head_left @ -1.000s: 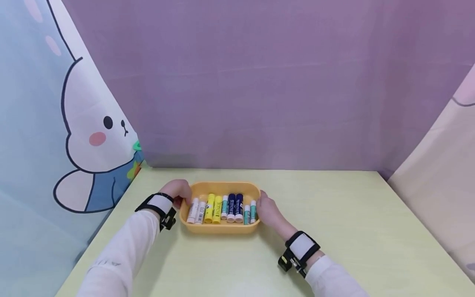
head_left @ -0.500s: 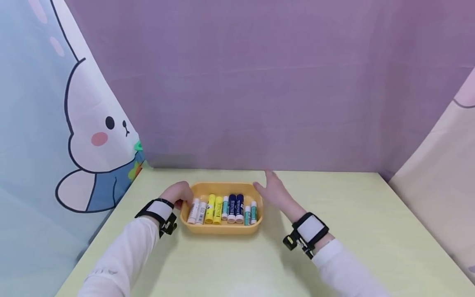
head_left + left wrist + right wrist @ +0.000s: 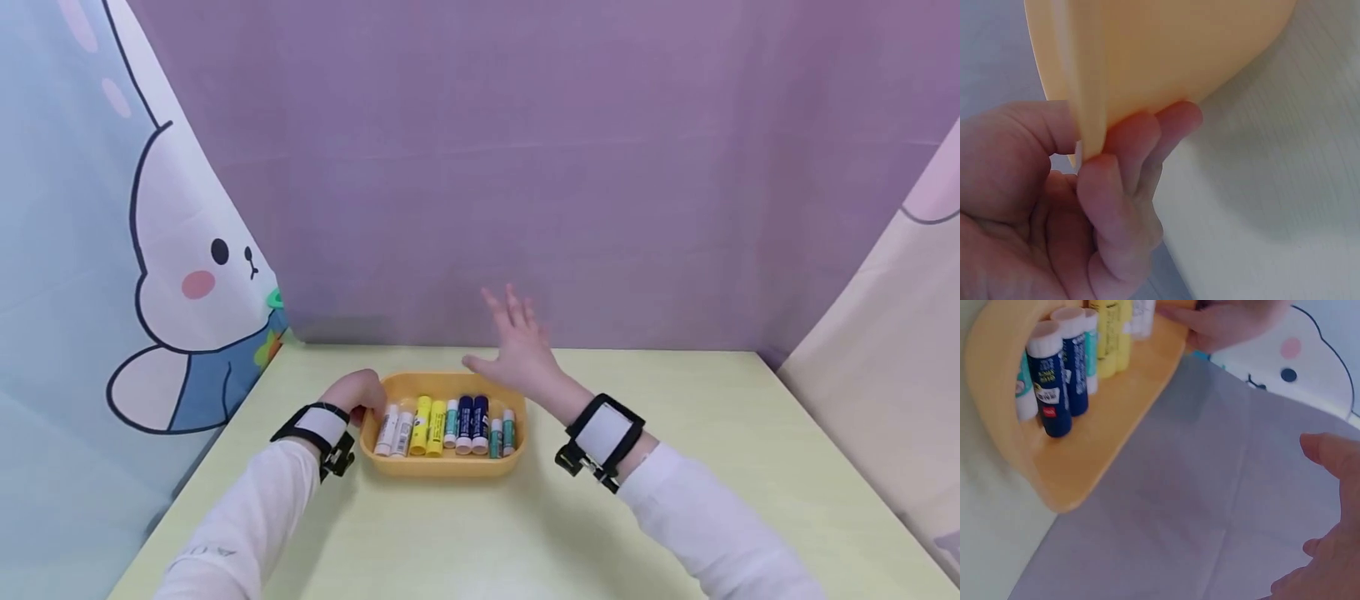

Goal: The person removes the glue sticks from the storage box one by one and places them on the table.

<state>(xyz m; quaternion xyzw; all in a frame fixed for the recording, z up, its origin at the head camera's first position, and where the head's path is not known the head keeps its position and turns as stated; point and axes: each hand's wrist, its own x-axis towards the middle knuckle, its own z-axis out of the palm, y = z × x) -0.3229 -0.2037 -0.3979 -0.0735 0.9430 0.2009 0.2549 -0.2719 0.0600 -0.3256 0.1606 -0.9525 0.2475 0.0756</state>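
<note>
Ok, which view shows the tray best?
The head view: most of the tray shows, both ends within frame. Left wrist shows only part of one end, close up; right wrist looks inside at a slant, with some cut off.

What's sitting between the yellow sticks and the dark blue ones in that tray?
One teal-and-white stick lies between the yellow sticks and the dark blue sticks; the head and right wrist views show it.

the right hand (image 3: 519, 357) has left the orange tray (image 3: 444, 468) and risen, splayed wide.
</note>
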